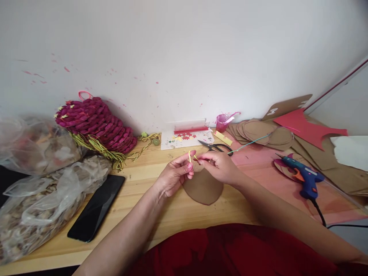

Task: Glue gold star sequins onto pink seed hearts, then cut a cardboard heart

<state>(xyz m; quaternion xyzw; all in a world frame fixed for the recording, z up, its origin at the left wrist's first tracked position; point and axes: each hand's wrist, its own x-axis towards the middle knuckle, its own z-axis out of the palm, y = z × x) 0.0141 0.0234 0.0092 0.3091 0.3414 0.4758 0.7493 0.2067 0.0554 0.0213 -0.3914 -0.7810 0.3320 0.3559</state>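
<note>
Between my two hands is a thin yellow strip (189, 156), bent into a small loop. My left hand (176, 172) pinches it between thumb and index finger. With thumb and fingertips pressed together, my right hand (214, 165) grips another part of the yellow strip. Below both hands a rounded brown cardboard piece (204, 189) lies flat on the wooden table (135, 207). Just behind the right hand are black-handled scissors (214, 146), partly covered by it. A turquoise cord (250, 143) runs from near the scissors toward the stacked cardboard pieces.
Left stand a magenta pinecone-like craft (99, 122), a phone (96, 207) and plastic bags (57, 195). Behind are a sheet of star cutouts (186, 138) and a pink cup (222, 122). Right lie cardboard ovals (255, 132), red paper (310, 124) and a corded blue glue gun (307, 178).
</note>
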